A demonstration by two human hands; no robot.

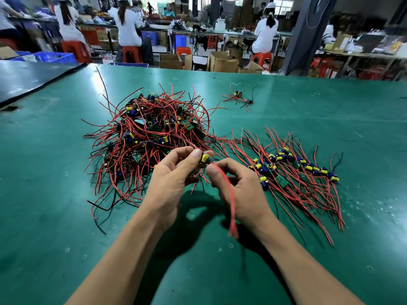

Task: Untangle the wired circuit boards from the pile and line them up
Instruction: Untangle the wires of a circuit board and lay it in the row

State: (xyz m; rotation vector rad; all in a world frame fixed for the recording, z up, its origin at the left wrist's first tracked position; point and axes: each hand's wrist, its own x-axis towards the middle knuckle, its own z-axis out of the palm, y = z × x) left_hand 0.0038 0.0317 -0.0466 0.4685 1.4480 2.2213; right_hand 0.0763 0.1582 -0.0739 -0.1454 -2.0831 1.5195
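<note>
While one small circuit board (206,160) is being held up just in front of the pile (149,133), it is being pinched between the thumb and curled fingers of the left hand (169,181). Its red wire (230,201) is being pinched by the fingers of the right hand (242,192), which are curled close together. The wire is hanging down toward the viewer, and its end is blurred.

Far behind the pile, blue plastic crates (55,57) and open cardboard boxes (222,61) are being shown, but their contents cannot be made out.

The pile is lying on the smooth green desk (55,194) as a loose mound of thin red and black leads, flat green boards, and yellow and blue cylindrical capacitors. Boards deep inside it are being hidden by the wires.

Right of the pile, a row of boards (301,168) is lying side by side, with leads fanned out along the desk. Behind the pile and to its right, a small separate cluster (239,96) is lying well apart.

Both forearms are being cut off by the lower edge.
</note>
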